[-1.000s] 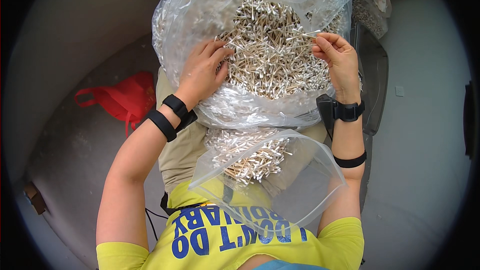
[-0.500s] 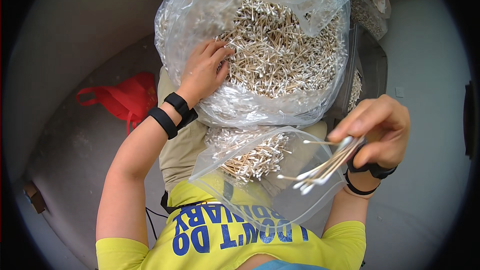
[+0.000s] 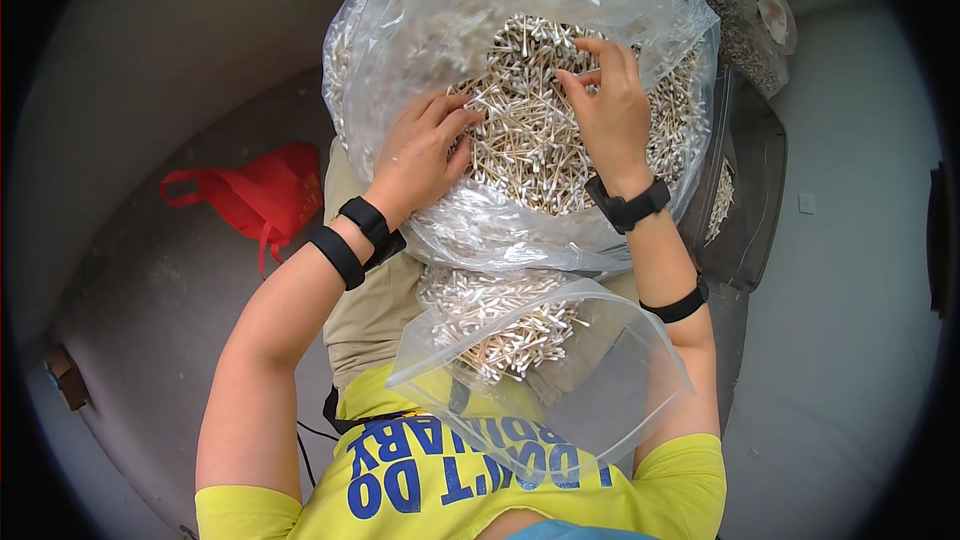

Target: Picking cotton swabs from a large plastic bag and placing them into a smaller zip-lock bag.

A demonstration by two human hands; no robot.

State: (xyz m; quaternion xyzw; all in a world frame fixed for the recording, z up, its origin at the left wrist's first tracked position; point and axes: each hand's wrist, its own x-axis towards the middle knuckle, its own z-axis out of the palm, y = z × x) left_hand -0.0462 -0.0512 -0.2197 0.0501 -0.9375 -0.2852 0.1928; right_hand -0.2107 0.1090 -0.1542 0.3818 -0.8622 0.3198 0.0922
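Observation:
A large clear plastic bag (image 3: 470,240) full of cotton swabs (image 3: 530,135) stands wide open in front of me. My left hand (image 3: 425,150) lies against the bag's inner left side, its fingers apart at the edge of the swabs. Over the heap, my right hand (image 3: 612,110) has thumb and forefinger spread, with no swab visible between them. Nearer my body, an open clear zip bag (image 3: 600,325) lies across my lap. A loose pile of cotton swabs (image 3: 515,335) fills its far left part.
To the right of the large bag stands a dark translucent bin (image 3: 755,190) with some swabs in it. Another filled clear bag (image 3: 740,25) sits behind it. A red cloth bag (image 3: 255,195) lies on the floor at left, and a small brown box (image 3: 67,378) is farther left.
My right hand has moved from above the zip bag, where it held a bunch of swabs, to the large bag; that bunch is no longer seen in it. My left hand stays by the heap.

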